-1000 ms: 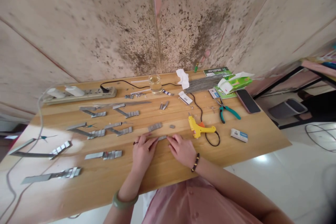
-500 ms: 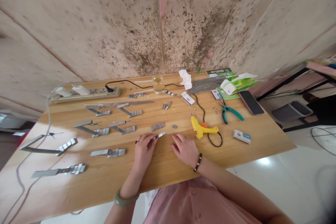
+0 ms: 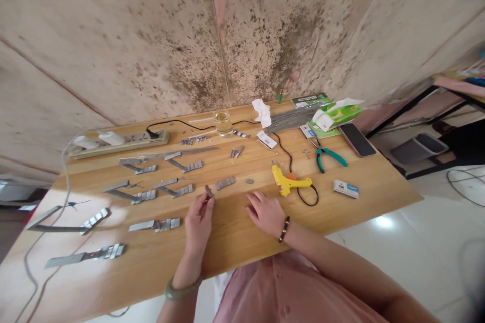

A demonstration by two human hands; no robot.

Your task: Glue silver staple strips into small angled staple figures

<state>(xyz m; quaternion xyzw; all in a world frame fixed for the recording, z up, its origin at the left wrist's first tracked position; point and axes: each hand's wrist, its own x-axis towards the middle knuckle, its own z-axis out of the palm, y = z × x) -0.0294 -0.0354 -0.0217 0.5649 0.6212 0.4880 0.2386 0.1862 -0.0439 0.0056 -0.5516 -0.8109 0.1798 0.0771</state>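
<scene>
Pinched between the thumb and fingers of my left hand (image 3: 199, 219) is a small grey metal strip (image 3: 209, 192), tilted up just above the table. My right hand (image 3: 266, 213) lies on the wood with its fingers stretched out and nothing in them. Between and beyond the hands sit a row of joined grey pieces (image 3: 225, 183) and one small grey block (image 3: 249, 181). To the left lie several bent and flat grey strips with segmented ends, among them a flat one (image 3: 155, 224) closest to my left hand.
Right of my right hand is a yellow glue gun (image 3: 290, 180) with its black cord. Teal pliers (image 3: 329, 158), a small box (image 3: 346, 189) and a phone (image 3: 357, 140) lie farther right. A glass of liquid (image 3: 223, 123) and a power strip (image 3: 125, 144) stand near the wall.
My left hand has moved a little left, and the grey strip in it has turned from lying sideways to pointing up and away. My right hand stays in place.
</scene>
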